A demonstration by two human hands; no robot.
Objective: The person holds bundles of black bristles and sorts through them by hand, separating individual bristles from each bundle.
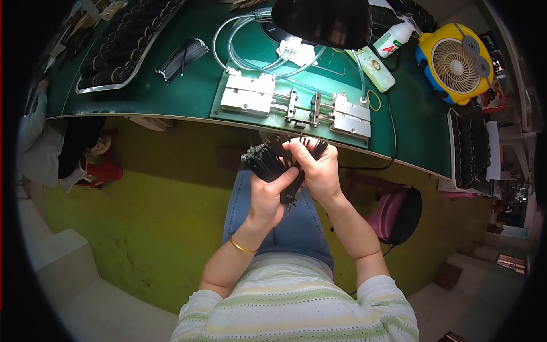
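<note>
A thick bundle of thin black rods with pale tips [263,161] is wrapped in my left hand [266,198], just past the table's near edge and above my lap. My right hand [320,172] is closed beside it, thumb and fingers pinched on more of the same black rods [320,149]. Both hands touch, and the rods between them overlap, so I cannot tell where one bunch ends. Just beyond my hands, a metal fixture with two silver pneumatic blocks [248,93] and facing jaws sits on the table edge.
A loose pile of black rods [182,60] lies on the green table [142,97]. Trays of black bundles [117,57] stand left and right. A black lamp [322,23], clear hoses, a phone [373,69], a white bottle [394,37] and a yellow fan [458,62] surround the fixture. Another person's sleeve [35,134] shows at left.
</note>
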